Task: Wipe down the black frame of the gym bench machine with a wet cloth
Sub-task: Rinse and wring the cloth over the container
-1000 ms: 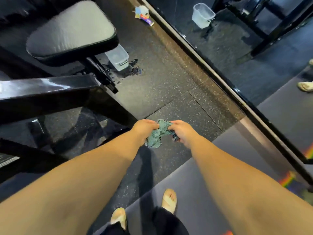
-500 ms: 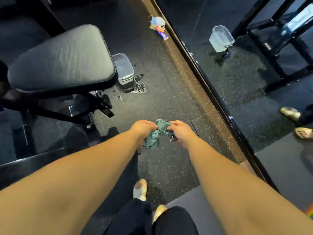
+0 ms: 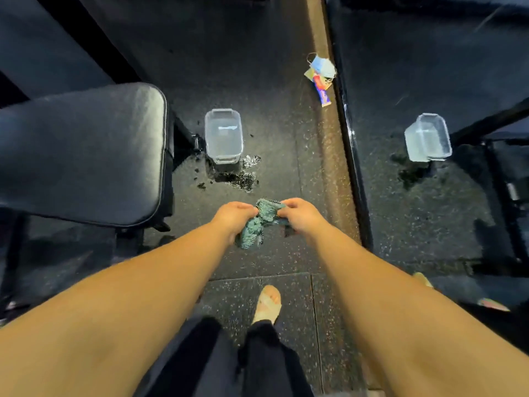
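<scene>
At six o'clock, nearest me, my sandalled foot (image 3: 267, 303) stands on the speckled rubber floor (image 3: 274, 133). Just beyond, in the middle of the view, my left hand (image 3: 233, 217) and right hand (image 3: 300, 214) both have their fingers curled tight on the teal cloth (image 3: 257, 224), bunched between them with a twisted tail hanging down. I judge I hold it this way to wring or refold it, over the floor so any drips miss the machine.

At nine o'clock sits the black padded seat (image 3: 83, 153) of the gym bench machine. Its black frame (image 3: 183, 133), the thing I have to wipe, shows only as dark bars under and behind the pad, well apart from the cloth, so no wiping is under way.

Toward twelve o'clock a clear plastic tub of water (image 3: 223, 136) stands on the floor just beside the frame, with a wet patch (image 3: 237, 177) in front of it; I judge it is kept close for re-wetting. Farther, at one o'clock, a face mask and wrappers (image 3: 322, 77) lie against the mirror's base (image 3: 347, 156), and the mirror repeats the tub at three o'clock.
</scene>
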Demonstrator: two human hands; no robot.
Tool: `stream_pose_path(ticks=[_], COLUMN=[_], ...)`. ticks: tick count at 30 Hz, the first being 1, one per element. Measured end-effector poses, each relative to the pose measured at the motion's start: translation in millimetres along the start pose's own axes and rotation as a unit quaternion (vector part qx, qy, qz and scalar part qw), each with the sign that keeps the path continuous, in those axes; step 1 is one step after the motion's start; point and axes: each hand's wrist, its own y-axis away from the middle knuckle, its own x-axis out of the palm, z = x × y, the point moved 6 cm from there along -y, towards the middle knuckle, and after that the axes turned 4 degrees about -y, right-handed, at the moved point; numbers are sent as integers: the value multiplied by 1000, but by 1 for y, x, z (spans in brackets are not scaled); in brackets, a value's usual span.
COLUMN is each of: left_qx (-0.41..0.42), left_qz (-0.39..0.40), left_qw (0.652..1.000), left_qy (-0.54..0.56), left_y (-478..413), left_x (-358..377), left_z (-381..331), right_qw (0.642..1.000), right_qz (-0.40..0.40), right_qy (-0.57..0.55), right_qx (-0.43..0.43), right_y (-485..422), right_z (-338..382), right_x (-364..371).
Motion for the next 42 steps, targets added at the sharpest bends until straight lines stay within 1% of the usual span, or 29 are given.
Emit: stream_pose_path(ticks=[1, 3, 7, 9, 12, 15, 18, 22, 24, 26, 27, 28, 30, 32, 33, 35, 36, 37, 38, 40, 41, 42], left_qx=[-3, -18, -35, -39, -53, -63, -81, -116, -118, -89, -96, -89, -82, -60, -57, -68, -78, -88, -105, -152, -168, -177], left_qz=[2, -3, -49, -87, -155, -210, -232, -253, -266, -278, -292, -308, -295, -253, -229, -192, -174, -159, -147, -129, -118, -106], left_qw=[1000, 999, 993, 985, 961, 945, 939, 932, 924, 919, 910, 905, 915, 941, 952, 970, 975, 975, 971, 943, 917, 886], left_qy=[-2, 32, 104, 147, 221, 243, 241, 234, 250, 265, 278, 279, 261, 215, 193, 133, 116, 127, 157, 268, 343, 415], left_y=[-3, -26, -72, -110, -159, -215, -268, -356, -403, -433, -494, -508, -544, -585, -598, -619, -633, -641, -648, -657, -657, -659], left_x=[3, 10, -1, -14, -35, -55, -62, -63, -69, -82, -78, -86, -85, -76, -70, -62, -60, -56, -56, -55, -54, -52], left_z=[2, -9, -44, -63, -91, -115, -117, -104, -103, -113, -89, -93, -83, -75, -70, -57, -46, -40, -34, -21, -21, -23], right_qw=[1000, 999, 998, 998, 996, 992, 987, 974, 966, 964, 959, 956, 937, 908, 882, 825, 796, 773, 755, 745, 754, 780], right_qz=[1, 14, 29, 40, 64, 93, 118, 139, 150, 148, 158, 149, 173, 183, 193, 212, 215, 210, 205, 193, 191, 192], right_qy=[0, 36, 54, 53, 53, 79, 100, 176, 202, 197, 208, 216, 253, 313, 359, 459, 506, 544, 573, 601, 597, 568], right_qx=[1, 2, 5, 0, -13, -32, -37, -35, -55, -96, -106, -133, -169, -211, -235, -252, -252, -249, -244, -219, -198, -181], right_y=[0, -28, -93, -137, -199, -263, -319, -413, -466, -493, -547, -565, -592, -626, -638, -664, -676, -683, -692, -706, -710, -711], right_z=[1, 19, 55, 87, 132, 166, 169, 154, 159, 182, 163, 172, 171, 159, 150, 125, 116, 110, 105, 102, 103, 106], right_x=[-4, -13, -9, 0, 17, 39, 48, 52, 60, 64, 91, 98, 124, 161, 174, 198, 209, 212, 216, 226, 227, 228])
